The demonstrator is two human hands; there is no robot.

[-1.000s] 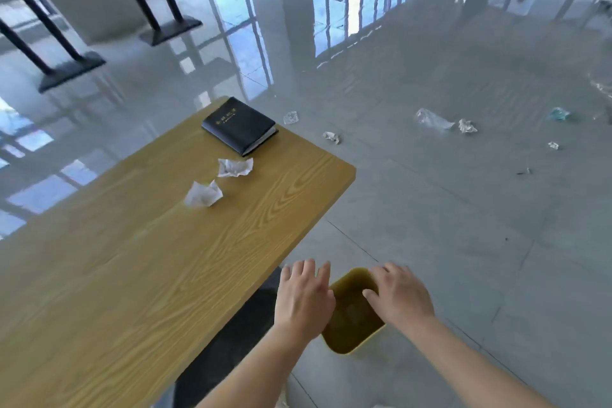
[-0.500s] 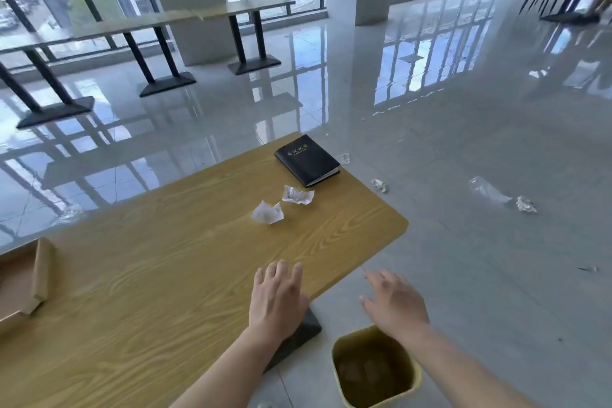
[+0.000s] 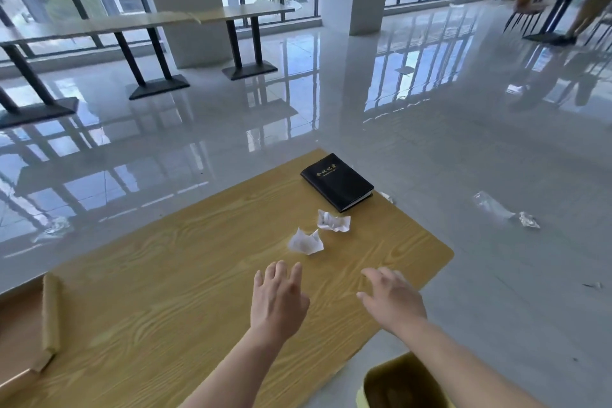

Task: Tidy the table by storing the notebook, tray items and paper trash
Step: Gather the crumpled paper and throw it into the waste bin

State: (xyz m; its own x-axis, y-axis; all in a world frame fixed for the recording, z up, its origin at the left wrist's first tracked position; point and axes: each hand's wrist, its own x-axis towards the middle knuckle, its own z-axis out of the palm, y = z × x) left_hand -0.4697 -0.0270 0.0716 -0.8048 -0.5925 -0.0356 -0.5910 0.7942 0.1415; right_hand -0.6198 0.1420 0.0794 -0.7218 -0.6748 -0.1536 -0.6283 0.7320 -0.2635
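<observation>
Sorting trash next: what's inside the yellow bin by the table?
The yellow bin shows only a dark, shadowed interior; no contents are discernible. The right forearm and the frame edge hide the rest.

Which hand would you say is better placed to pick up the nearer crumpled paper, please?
Left, probably. The left hand hovers open just short of the nearer paper; the right hand is farther right, nearer the bin.

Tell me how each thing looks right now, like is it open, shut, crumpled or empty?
notebook: shut, lying flat on the table.
near paper ball: crumpled, on the table.
far paper ball: crumpled, beside the notebook.
bin: open top, on the floor by the table.
cardboard tray: only partly in view, contents hidden.
left hand: open, empty.
right hand: open, empty.
</observation>
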